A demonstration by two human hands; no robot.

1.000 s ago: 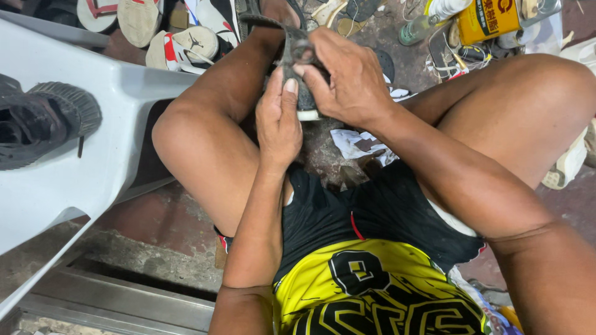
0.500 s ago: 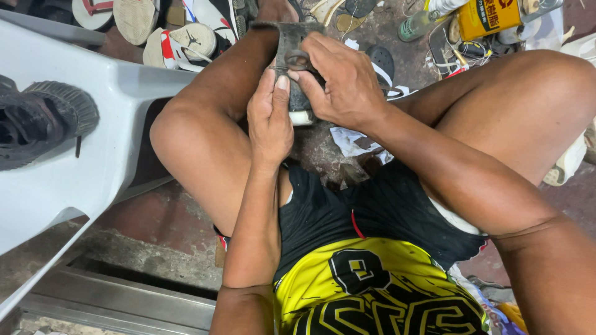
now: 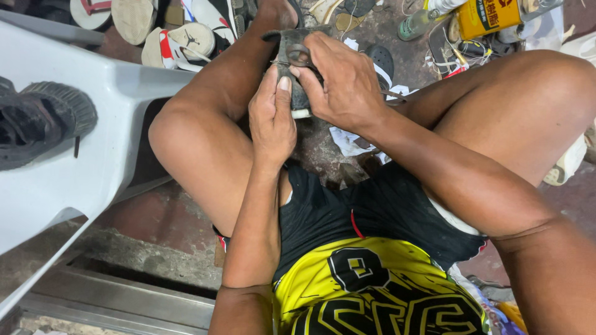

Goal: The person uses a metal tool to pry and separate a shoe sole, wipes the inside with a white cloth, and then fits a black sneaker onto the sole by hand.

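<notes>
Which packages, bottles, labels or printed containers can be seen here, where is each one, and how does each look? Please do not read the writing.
Yellow can: top right on the floor, beyond the right knee; cylindrical, yellow label with red and dark print.
Clear bottle: left of the can, lying tilted; see-through greenish plastic, partly cut off by the frame edge.
No screens or signs are in view.

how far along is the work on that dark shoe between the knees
Done: hard to judge; the hands hide most of the shoe. In hand: the left hand steadies it while the right hand presses on its upper, apparently working a thin tool or thread. Left: this looks mid-repair; another dark shoe sits on the grey chair, untouched.
</notes>
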